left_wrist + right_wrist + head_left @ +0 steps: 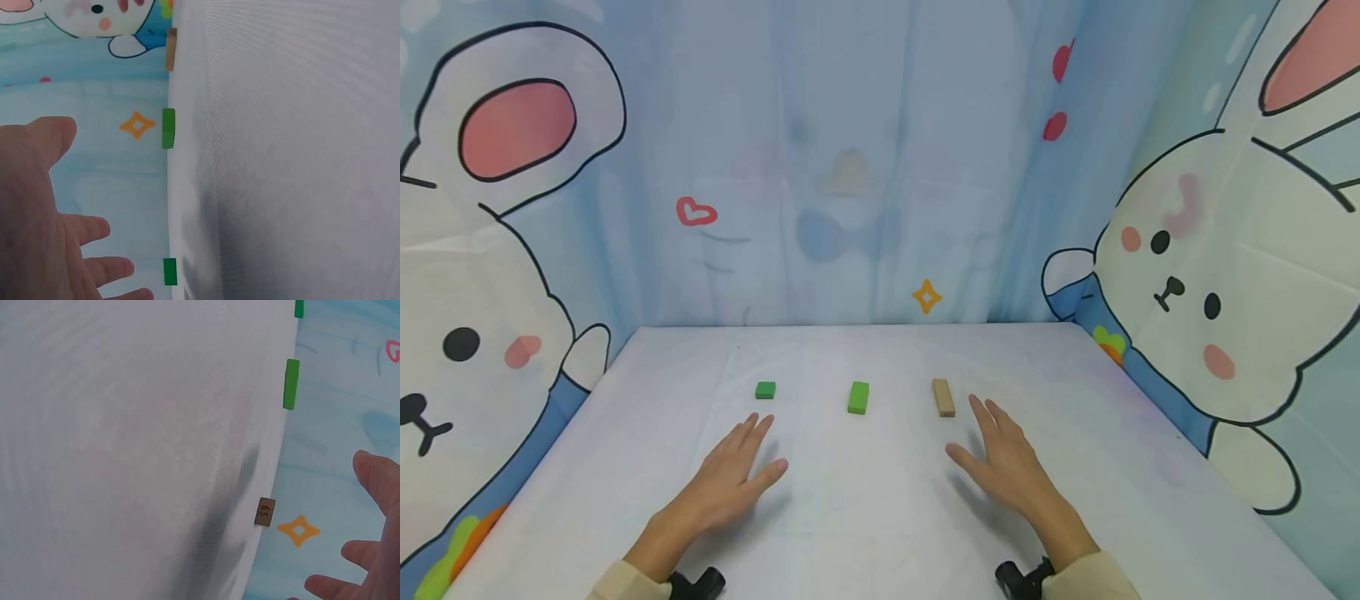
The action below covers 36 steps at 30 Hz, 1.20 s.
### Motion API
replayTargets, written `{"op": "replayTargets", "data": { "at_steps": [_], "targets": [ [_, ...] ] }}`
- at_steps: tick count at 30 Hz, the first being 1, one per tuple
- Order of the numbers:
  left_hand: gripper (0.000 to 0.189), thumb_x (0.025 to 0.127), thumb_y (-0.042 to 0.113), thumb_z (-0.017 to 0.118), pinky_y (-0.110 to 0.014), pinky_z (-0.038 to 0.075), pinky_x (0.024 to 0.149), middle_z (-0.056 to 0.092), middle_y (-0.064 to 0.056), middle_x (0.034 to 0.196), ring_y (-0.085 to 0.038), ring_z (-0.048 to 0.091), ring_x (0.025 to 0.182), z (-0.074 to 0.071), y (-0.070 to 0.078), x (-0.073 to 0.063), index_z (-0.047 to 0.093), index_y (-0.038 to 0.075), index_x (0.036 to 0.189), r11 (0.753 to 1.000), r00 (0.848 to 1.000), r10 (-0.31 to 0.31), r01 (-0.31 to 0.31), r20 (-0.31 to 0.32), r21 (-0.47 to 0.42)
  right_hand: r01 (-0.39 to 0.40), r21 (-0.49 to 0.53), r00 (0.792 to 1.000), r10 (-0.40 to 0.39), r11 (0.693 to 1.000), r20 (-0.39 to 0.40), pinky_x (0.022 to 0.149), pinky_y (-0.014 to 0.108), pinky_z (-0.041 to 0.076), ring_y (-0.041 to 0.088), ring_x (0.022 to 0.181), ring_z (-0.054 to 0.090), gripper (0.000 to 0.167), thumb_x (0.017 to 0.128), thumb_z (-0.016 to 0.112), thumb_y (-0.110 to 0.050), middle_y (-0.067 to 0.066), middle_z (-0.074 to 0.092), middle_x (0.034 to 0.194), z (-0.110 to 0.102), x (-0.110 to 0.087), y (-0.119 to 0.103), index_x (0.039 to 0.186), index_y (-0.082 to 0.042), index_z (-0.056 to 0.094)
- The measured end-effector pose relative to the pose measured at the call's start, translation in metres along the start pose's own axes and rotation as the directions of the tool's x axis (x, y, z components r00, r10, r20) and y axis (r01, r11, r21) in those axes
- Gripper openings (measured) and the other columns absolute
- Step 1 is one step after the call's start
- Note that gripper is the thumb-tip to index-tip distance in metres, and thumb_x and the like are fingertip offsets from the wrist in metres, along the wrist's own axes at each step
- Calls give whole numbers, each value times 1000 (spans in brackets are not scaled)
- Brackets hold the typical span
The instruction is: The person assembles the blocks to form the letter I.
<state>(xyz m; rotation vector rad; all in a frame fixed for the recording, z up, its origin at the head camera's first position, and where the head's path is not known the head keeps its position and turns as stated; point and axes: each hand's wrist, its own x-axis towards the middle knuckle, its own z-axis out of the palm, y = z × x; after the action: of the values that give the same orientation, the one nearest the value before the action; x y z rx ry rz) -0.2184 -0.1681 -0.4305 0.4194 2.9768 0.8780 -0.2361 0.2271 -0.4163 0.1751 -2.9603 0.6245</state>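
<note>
Three small blocks lie in a row on the white table [850,517]. At the left is a short dark green block [765,390]; a longer light green block [858,397] lies in the middle. To the right is a tan wooden block [943,397], whose end face reads "65" in the right wrist view. My left hand [722,479], fingers straight and thumb spread, hovers just in front of the dark green block. My right hand [1003,458] is likewise spread, its fingertips near the wooden block. Neither hand holds anything.
A light blue curtain [850,167] with cartoon animals hangs behind the table and along both sides. Each wrist wears a black camera mount, the left one [700,583] and the right one [1024,579], below beige sleeves. Shadows of the hands fall on the tabletop.
</note>
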Motion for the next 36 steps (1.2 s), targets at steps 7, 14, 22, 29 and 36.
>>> {"op": "replayTargets", "data": {
  "at_steps": [7, 14, 22, 29, 36],
  "targets": [
    [79, 105, 54, 49, -70, 18, 122, 21, -23, 170, -48, 19, 157, 0, -2, 3, 24, 9, 165, 1000, 1000, -4, 4, -2, -27, -10, 25, 1000, 10, 1000, 8, 113, 74, 32, 56, 150, 27, 88, 100, 63, -48, 32, 22, 166, 2, 7, 0, 164, -5, 21],
    [79, 105, 57, 47, -70, 21, 121, 23, -23, 169, -47, 22, 156, 2, -3, 7, 25, 10, 165, 999, 1000, 1, -1, -12, -35, -15, 41, 1000, 15, 999, 1, 113, 73, 32, 55, 150, 26, 89, 100, 62, -50, 32, 23, 165, 4, 11, 3, 165, -6, 21],
    [78, 105, 55, 48, -69, 21, 122, 24, -23, 169, -45, 23, 156, 5, 1, 11, 26, 10, 165, 999, 1000, 8, -9, -19, -50, -35, 55, 999, 35, 998, 1, 114, 73, 32, 53, 151, 25, 89, 99, 62, -51, 30, 22, 166, 4, 12, 2, 165, -8, 20],
    [77, 105, 54, 49, -68, 21, 123, 24, -21, 170, -44, 23, 157, 10, 4, 17, 26, 10, 164, 998, 1000, 13, -14, -17, -63, -46, 62, 999, 45, 997, 8, 115, 72, 32, 52, 152, 24, 89, 99, 63, -50, 30, 22, 166, 4, 14, 2, 165, -8, 20],
    [77, 105, 53, 50, -68, 21, 122, 25, -21, 169, -45, 24, 156, 12, 9, 20, 28, 8, 163, 997, 999, 24, -25, -22, -77, -25, 76, 1000, 24, 997, 9, 115, 72, 32, 52, 152, 25, 90, 99, 64, -51, 30, 22, 166, 5, 17, 4, 165, -8, 19]
  ]
}}
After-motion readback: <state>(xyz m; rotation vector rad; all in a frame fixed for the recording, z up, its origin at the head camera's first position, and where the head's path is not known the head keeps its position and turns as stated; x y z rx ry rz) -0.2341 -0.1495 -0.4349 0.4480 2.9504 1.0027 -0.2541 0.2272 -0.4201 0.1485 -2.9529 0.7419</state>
